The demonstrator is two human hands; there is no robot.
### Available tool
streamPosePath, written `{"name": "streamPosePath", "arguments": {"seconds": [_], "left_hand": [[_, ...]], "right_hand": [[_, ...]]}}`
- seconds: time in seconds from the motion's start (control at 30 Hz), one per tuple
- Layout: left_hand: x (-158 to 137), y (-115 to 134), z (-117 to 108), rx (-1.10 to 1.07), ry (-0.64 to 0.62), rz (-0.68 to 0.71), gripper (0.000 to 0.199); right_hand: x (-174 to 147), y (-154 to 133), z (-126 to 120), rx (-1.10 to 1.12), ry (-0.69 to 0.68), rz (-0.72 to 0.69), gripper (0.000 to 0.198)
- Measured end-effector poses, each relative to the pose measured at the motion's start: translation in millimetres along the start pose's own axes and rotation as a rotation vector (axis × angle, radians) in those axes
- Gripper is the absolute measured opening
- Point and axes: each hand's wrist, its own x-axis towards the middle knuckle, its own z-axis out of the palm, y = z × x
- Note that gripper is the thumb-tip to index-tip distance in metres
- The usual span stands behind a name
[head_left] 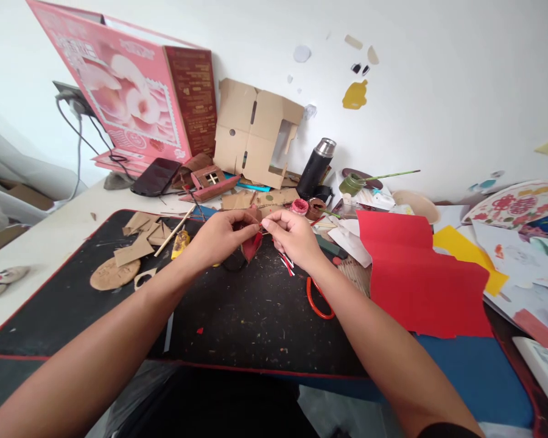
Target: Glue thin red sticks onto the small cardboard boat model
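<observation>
Black mat [237,316] covers the near counter; orange-handled scissors [318,298] lie on it just beside the right forearm. Above mid-mat, left hand [219,237] and right hand [295,238] meet, fingers of both pinched on a small red paper piece [252,244], possibly with a thin stick through it; detail too small to confirm. Red paper sheet [415,274] lies right. Farther: cardboard scraps [139,240], black flask [316,167], pink box [123,91] at the wall.

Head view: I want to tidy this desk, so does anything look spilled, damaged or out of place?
Nothing is spilled. Cardboard scraps litter the black mat, and the wall carries a yellow paint blotch and stuck paper bits.
</observation>
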Motion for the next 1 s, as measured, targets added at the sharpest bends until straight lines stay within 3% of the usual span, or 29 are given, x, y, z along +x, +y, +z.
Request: {"name": "streamPosePath", "arguments": {"seconds": [0.3, 0.53, 0.73, 1.0], "left_hand": [[-5.7, 3.6, -1.0, -0.064, -0.045, 0.042, 0.031], [-16.0, 9.9, -7.8, 0.006, -0.048, 0.045, 0.031], [-35.1, 8.1, -48.4, 0.089, 0.148, -0.046, 0.033], [-65.9, -6.4, -102.6, -0.007, 0.342, -0.214, 0.031]], "right_hand": [[-10.2, -2.4, 2.7, 0.020, -0.010, 0.017, 0.038], [-19.4, -8.9, 4.9, 0.032, -0.034, 0.041, 0.034], [-42.1, -22.6, 8.6, -0.077, -0.078, 0.045, 0.027], [-75.4, -26.0, 50.2, -0.504, -0.355, -0.035, 0.014]]}}
